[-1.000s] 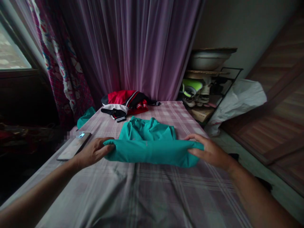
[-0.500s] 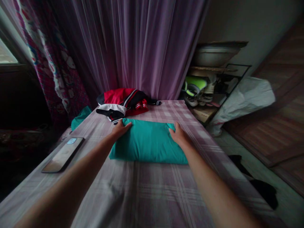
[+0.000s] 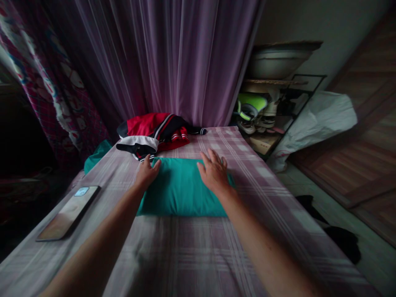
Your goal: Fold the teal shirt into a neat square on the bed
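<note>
Phone (image 3: 68, 213) lies at the far left of the checked bed (image 3: 192, 255). My left hand (image 3: 146, 172) rests flat, fingers together, on the left far corner of the folded teal garment (image 3: 179, 187) mid-bed. My right hand (image 3: 214, 172), fingers spread, presses its right side; red-and-black clothes (image 3: 153, 131) lie just behind.

A bed (image 3: 192, 255) covered with a pink plaid sheet carries a folded teal garment (image 3: 181, 187) at its middle. Just beyond that lies a heap of red, black and white clothes (image 3: 151, 134). A phone (image 3: 69, 212) lies flat near the left edge.
</note>
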A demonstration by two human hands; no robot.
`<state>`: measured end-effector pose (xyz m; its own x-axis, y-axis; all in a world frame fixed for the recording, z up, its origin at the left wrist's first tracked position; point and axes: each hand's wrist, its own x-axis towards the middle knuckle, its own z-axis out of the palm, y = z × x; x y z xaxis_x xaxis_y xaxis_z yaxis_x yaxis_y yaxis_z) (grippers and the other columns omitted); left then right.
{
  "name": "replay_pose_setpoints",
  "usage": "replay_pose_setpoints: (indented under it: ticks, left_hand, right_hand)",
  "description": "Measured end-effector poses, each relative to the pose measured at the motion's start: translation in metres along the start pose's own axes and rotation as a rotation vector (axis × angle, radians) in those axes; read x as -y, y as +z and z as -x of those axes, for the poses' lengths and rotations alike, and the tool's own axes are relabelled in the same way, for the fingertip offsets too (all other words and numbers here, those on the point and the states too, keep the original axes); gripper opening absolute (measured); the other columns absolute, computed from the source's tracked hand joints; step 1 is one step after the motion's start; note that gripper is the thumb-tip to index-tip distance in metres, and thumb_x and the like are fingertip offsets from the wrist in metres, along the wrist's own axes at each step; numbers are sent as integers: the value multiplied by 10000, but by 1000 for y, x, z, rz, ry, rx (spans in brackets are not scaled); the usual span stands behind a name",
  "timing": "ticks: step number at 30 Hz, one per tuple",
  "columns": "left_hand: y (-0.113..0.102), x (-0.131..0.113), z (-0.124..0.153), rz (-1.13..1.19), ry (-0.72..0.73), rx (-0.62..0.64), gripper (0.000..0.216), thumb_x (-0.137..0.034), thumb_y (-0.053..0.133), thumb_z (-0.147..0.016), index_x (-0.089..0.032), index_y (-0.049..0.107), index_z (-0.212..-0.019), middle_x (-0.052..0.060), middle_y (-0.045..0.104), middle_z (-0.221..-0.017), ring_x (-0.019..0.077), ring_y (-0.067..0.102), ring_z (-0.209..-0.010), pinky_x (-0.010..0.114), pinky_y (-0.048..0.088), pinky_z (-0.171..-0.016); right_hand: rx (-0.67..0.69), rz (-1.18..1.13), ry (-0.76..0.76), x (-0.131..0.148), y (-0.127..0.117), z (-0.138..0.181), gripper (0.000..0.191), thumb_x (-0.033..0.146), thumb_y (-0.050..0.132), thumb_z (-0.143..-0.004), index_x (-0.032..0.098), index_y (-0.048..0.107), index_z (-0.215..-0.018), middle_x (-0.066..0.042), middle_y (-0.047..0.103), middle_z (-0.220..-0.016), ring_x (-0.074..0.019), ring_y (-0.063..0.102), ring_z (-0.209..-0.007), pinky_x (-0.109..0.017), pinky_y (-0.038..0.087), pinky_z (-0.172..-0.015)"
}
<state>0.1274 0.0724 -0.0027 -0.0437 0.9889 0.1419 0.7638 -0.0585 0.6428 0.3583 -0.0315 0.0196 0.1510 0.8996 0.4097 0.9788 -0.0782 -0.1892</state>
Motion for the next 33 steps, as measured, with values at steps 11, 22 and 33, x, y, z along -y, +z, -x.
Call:
replay_pose_setpoints:
  ticks: [11, 22, 33]
  left_hand:
    - [13, -2, 27, -404, 62, 43, 521, -375, 515, -931, -205, 494, -1423, 183, 564, -1374, 302, 614, -1182, 427, 509, -958]
    - [52, -39, 31, -522, 434, 125, 505, -426, 325, -1005, -237, 495, -1441, 73, 469, -1529, 303, 313, -1470, 602, 209, -1186]
    - [51, -18, 24, -465, 451, 152, 521, -452, 337, -995, -275, 472, -1466, 45, 418, -1567, 275, 290, -1482, 501, 211, -1206]
  right_hand:
    - [301, -53, -8, 15, 56, -6, 574, 524, 295, -1007, 249, 426, -1494, -101, 387, -1578, -263, 277, -1468, -557, 110, -1187]
    - [260, -15, 63, 13, 57, -1, 556, 515, 288, -1009, 273, 447, -1484, -99, 400, -1571, -293, 290, -1460, -574, 134, -1169]
    - [183, 95, 127, -32, 58, 22, 568, 462, 305, -1015, 185, 440, -1493, -145, 444, -1534, -272, 370, -1421, -449, 237, -1165]
